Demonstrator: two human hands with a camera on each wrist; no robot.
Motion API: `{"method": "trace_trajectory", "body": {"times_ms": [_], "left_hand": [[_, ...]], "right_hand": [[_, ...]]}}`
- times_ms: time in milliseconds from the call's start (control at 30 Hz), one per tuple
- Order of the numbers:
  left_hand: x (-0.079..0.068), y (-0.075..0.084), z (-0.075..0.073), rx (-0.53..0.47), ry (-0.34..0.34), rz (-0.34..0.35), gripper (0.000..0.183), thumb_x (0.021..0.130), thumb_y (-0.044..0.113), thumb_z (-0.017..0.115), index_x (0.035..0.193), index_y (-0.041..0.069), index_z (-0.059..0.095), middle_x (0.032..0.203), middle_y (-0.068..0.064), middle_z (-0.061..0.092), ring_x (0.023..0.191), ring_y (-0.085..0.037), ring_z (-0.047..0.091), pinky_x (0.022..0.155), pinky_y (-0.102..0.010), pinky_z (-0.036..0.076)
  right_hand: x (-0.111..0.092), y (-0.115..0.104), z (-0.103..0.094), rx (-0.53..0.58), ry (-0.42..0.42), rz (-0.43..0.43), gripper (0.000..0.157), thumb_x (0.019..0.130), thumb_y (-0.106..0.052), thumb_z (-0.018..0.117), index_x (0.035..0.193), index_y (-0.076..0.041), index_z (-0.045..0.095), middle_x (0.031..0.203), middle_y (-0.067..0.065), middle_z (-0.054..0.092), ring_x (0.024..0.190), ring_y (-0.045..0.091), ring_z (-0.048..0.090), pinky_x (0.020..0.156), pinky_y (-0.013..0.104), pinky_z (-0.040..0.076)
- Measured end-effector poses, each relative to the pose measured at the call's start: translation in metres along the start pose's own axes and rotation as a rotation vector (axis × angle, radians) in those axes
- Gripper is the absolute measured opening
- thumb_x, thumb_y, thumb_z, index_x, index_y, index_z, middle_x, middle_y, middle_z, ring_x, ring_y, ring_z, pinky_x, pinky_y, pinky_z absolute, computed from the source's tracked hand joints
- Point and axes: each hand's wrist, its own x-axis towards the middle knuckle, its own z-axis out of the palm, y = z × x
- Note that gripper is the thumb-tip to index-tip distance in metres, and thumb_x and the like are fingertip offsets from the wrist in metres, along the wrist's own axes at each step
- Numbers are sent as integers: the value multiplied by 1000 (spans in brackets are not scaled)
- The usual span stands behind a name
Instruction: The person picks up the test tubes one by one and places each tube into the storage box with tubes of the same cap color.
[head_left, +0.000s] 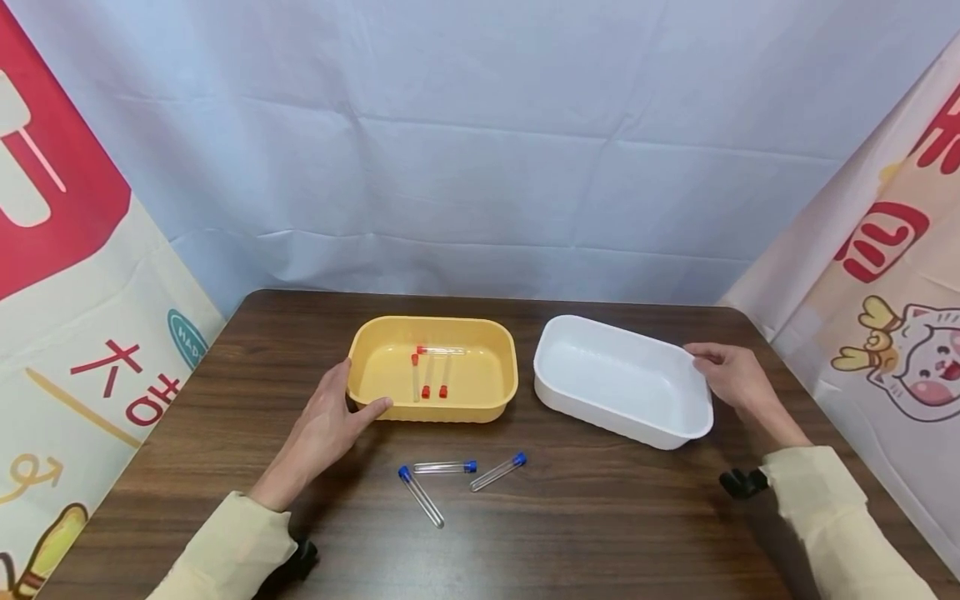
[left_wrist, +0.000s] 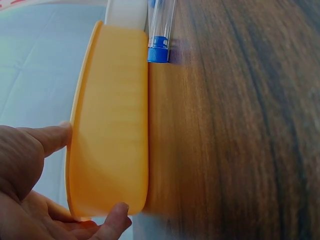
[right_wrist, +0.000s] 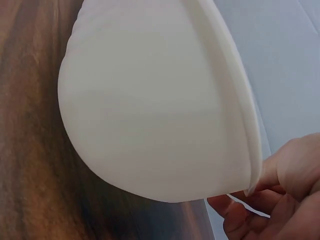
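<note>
Three blue-topped tubes are lying on the shiny brown tabletop. Past them, the left hand is holding the yellow tub in its fingers; red-topped tubes are lying inside. The right hand's fingers are pinching the white tub beside it. Behind, pale blue cloth is hanging between bright picture sheets.

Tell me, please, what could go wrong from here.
The left hand holds the yellow tray; tilting it might roll the red-capped tubes inside. Pulled nearer, that tray could knock the loose blue-capped tubes. The right hand grips the white tray at one end only, so it might swivel.
</note>
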Motion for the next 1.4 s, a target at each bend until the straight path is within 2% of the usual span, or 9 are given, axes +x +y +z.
{"method": "trace_trajectory", "body": {"times_ms": [400,800,900,1033,1100,1200,1267,1333,1400], "left_hand": [[0,1,0,-1,-7,-17,100,98,49,68,162,-6,14,164,-28,22,149,-44,28,118,-61,28],[0,0,0,-2,-11,-23,103,97,54,68,162,-6,14,164,-27,22,148,-43,29,118,-61,28],[0,1,0,-3,-11,-22,105,97,57,67,162,-5,14,164,-27,22,149,-43,29,118,-61,28],[0,1,0,0,-16,-26,106,96,59,66,163,-5,12,165,-27,21,149,-43,28,118,-61,28],[0,2,-1,1,-18,-30,106,96,59,66,163,-4,12,165,-27,21,149,-43,27,118,-61,28],[0,2,-1,0,-18,-35,104,97,55,67,163,-5,12,165,-27,20,149,-43,27,118,-61,27],[0,2,-1,-1,-17,-37,103,98,52,68,163,-5,12,165,-27,20,149,-43,27,118,-61,27],[0,2,-1,0,-17,-36,101,98,50,68,162,-5,12,165,-28,20,150,-44,26,118,-61,27],[0,2,-1,3,-18,-35,101,98,49,68,162,-5,12,165,-28,20,149,-44,27,118,-61,27]], "right_hand": [[18,3,7,107,6,32,41,110,-18,48,140,7,58,138,35,57,118,43,60,69,19,51],[33,4,12,138,21,8,43,111,-24,49,141,5,59,138,33,57,116,39,60,67,17,50],[30,5,13,126,21,0,49,110,-30,50,144,5,55,140,33,55,118,41,59,75,26,53],[13,8,9,76,-9,-25,66,108,-42,51,152,7,42,147,36,47,129,52,50,94,53,52],[2,8,6,55,-25,-50,73,107,-47,54,155,7,38,148,37,45,132,54,46,95,46,53],[-15,6,4,65,-34,-93,77,105,-45,59,156,7,36,146,38,47,131,54,48,85,20,51],[-25,3,5,56,-36,-112,78,103,-43,63,156,7,35,145,38,47,127,52,51,80,16,48],[-35,1,6,47,-47,-117,81,102,-42,65,157,7,31,148,40,43,127,54,49,89,30,54],[-43,-1,7,43,-61,-104,86,101,-43,67,159,6,27,151,40,38,127,55,47,94,54,53]]}}
